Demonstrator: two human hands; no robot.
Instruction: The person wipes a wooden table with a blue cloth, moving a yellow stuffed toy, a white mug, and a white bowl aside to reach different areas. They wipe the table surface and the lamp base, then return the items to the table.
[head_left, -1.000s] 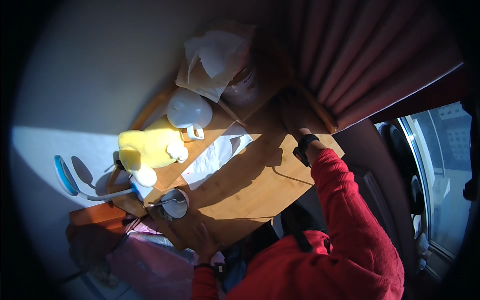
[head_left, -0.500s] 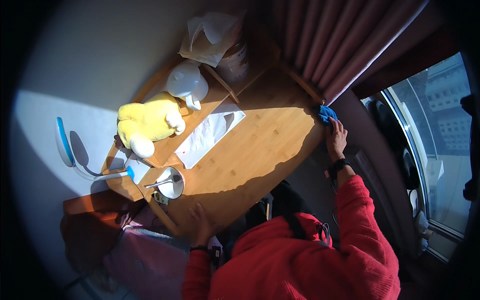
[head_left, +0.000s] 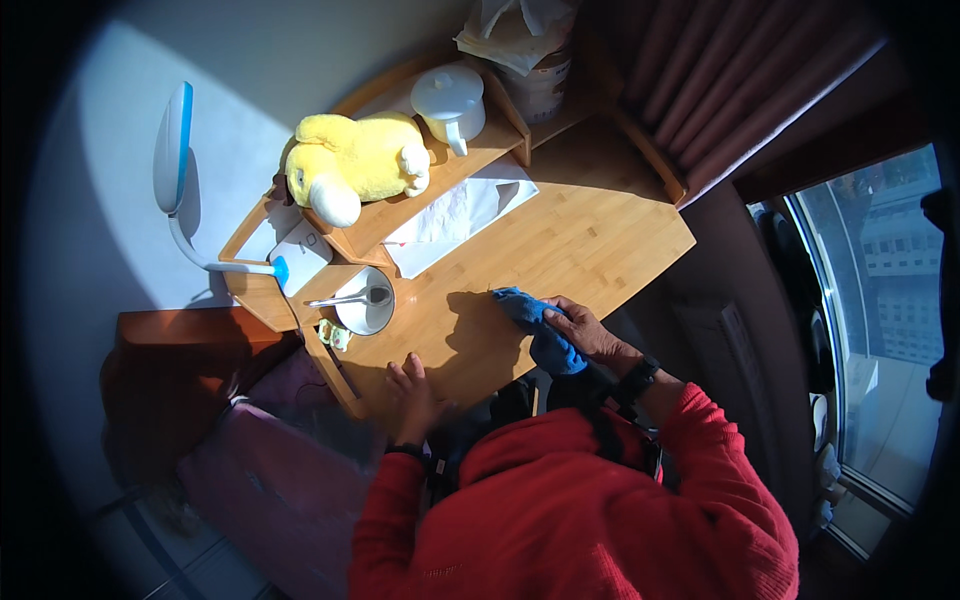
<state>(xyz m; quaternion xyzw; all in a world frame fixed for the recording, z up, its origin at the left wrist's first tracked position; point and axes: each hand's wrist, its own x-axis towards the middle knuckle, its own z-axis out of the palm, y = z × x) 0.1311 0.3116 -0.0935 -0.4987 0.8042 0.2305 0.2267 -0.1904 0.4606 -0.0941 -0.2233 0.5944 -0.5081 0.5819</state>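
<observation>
A blue cloth (head_left: 550, 338) is gripped in my right hand (head_left: 585, 330), bunched up at the near edge of the wooden desk (head_left: 590, 225). Part of the cloth hangs past that edge. My left hand (head_left: 412, 395) hovers over or rests on the desk's near left corner, fingers apart and nothing in them. Just beyond it sits a white bowl (head_left: 378, 315) with a metal spoon (head_left: 345, 298) lying across it. A small pale green and white packet (head_left: 333, 336) lies beside the bowl.
On the raised shelf are a yellow plush toy (head_left: 365, 160) and a white lidded pot (head_left: 450, 100). White paper (head_left: 455, 225) lies below the shelf. A desk lamp (head_left: 175, 150) stands left, a tub (head_left: 540, 85) at the back. Pink fabric (head_left: 270, 480) lies at lower left.
My right hand has drawn the blue cloth from the desk's far right corner to the near edge by my body. My left hand stays near the left corner. The whole view has shifted.
</observation>
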